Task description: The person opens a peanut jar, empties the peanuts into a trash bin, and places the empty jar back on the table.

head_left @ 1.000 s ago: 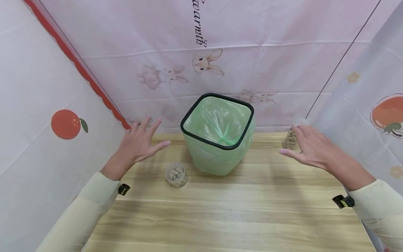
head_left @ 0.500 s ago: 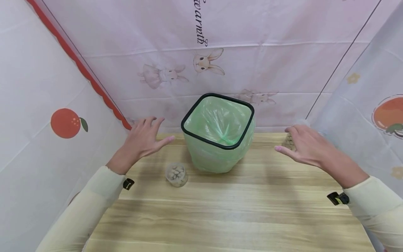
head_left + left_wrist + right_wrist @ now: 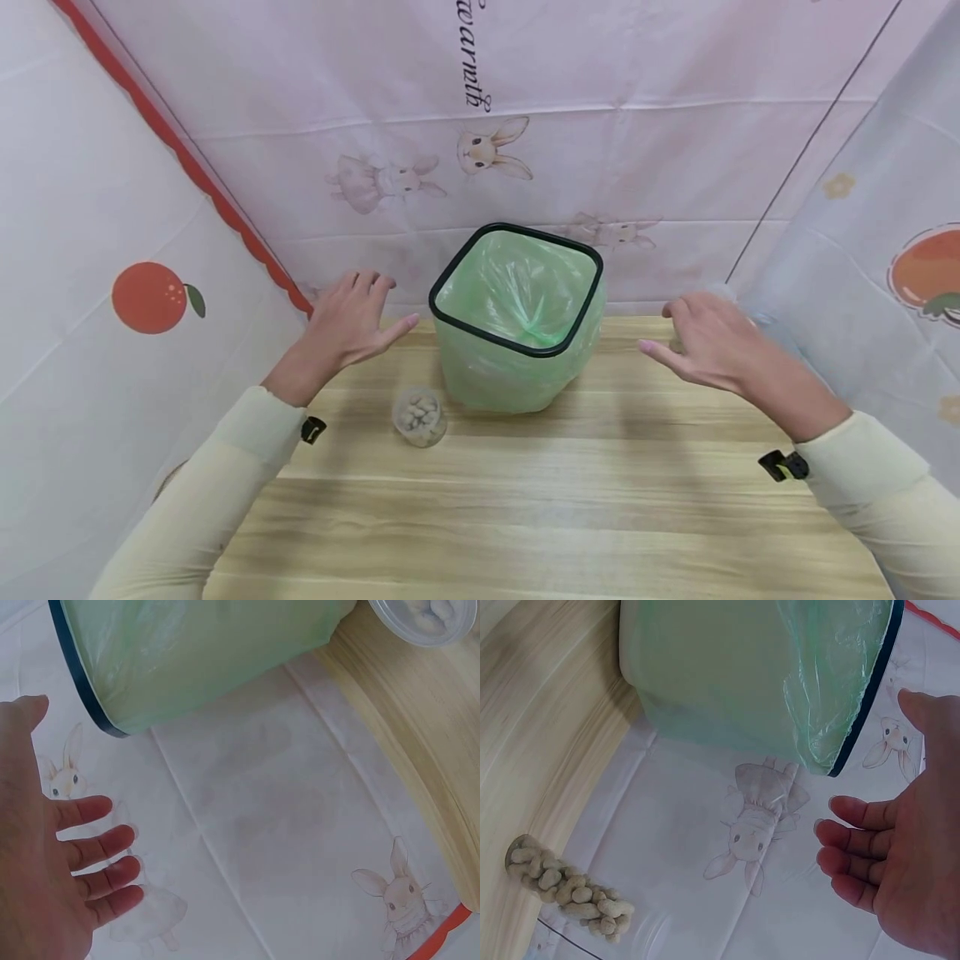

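Nearer than the left hand point(image 3: 347, 325), fingers apart and empty, I see on my feed a small tub point(image 3: 420, 418) of pale pieces, upright. Between both hands, touching neither, a green-lined bin point(image 3: 517, 379) stands upright, mouth facing up. Beyond the right hand point(image 3: 711, 342), relaxed and empty, a tall container point(image 3: 570, 889) has its long axis vertical.

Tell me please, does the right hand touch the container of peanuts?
Apart. The right wrist view shows printed cloth between the right hand and the peanut container.
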Motion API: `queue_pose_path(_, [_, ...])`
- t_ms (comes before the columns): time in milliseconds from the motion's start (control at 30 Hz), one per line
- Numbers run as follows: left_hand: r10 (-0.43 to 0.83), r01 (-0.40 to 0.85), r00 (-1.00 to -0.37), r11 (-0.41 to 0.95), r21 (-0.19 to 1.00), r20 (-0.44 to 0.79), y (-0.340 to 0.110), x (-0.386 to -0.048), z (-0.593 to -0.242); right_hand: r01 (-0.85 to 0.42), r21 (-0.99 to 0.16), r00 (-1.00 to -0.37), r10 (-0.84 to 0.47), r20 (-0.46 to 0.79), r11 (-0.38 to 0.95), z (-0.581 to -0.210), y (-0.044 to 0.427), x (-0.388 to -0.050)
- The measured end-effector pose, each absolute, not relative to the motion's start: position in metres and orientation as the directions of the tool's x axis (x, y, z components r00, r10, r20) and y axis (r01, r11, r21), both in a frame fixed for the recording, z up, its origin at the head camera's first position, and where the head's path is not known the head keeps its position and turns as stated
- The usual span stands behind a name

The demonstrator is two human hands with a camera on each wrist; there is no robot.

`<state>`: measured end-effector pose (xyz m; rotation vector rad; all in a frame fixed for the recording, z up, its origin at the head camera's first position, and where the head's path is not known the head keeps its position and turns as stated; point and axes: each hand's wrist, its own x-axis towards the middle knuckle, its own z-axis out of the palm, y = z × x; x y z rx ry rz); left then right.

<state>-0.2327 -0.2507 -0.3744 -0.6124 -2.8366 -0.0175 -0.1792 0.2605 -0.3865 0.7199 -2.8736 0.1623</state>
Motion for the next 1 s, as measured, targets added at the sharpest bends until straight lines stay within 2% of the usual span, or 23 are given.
queue_pose_path(433, [0.459, 0.456, -0.851, 0.887, -0.076, 0.254, -0.243, -0.241, -0.377, -0.483, -0.019, -0.848, -0.463, 0.257, 0.875, -0.391, 0.246, -0.182])
queue_pose_path(1000, [0.519, 0.528, -0.808, 0.848, -0.047, 0.279, -0.227, -0.255, -0.369, -0.521, 0.038, -0.804, -0.505, 0.314, 0.853, -0.384, 0.221, -0.189])
